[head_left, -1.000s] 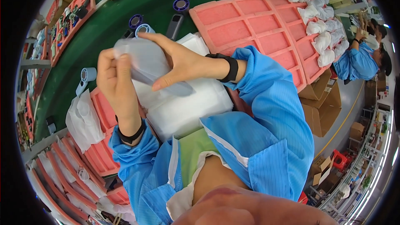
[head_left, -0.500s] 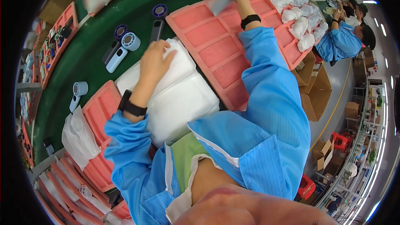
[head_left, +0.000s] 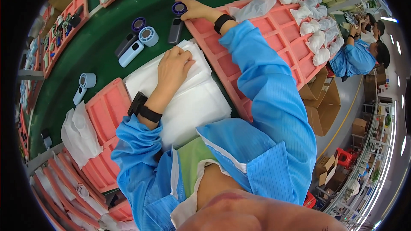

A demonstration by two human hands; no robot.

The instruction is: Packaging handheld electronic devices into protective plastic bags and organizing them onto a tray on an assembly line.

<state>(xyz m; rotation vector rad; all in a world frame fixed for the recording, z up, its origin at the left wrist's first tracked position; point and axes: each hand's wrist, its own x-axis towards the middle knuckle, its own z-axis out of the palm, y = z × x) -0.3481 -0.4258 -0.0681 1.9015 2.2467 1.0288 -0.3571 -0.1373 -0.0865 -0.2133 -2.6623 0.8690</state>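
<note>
Since half a sec ago the right hand [head_left: 195,9] has come back from the far end of the big pink tray [head_left: 274,47], where it was holding a clear bag, and now reaches to the dark handheld fan [head_left: 177,21] on the green belt [head_left: 107,30]. Fingers are curled over the fan's round purple-ringed head, touching it; can't tell if it's actually gripped or just rested on. The fan lies w/ its handle pointing toward the person, right beside the tray's near-left corner. That clear bag [head_left: 257,6] is now lying in a far compartment of the tray.

Left hand [head_left: 173,66] has barely shifted: it's resting palm down, fingers loosely bent, on the stack of white foam bags [head_left: 184,98] in front of the person. Not clamped on anything, just pressing the top sheet.

Other stuff on the belt: a light blue fan [head_left: 139,45] and a dark one [head_left: 130,34] lying side by side just left of the reached fan, another light blue fan [head_left: 83,86] further left by itself.

Containers: the big tray is mostly bare, w/ bagged white items [head_left: 314,30] filling the compartments along its far-right side. A smaller pink tray [head_left: 107,107] sits left of the foam stack, and a loose white bag [head_left: 79,132] lies over its left edge. A co-worker in blue [head_left: 357,55] is at the far right.
</note>
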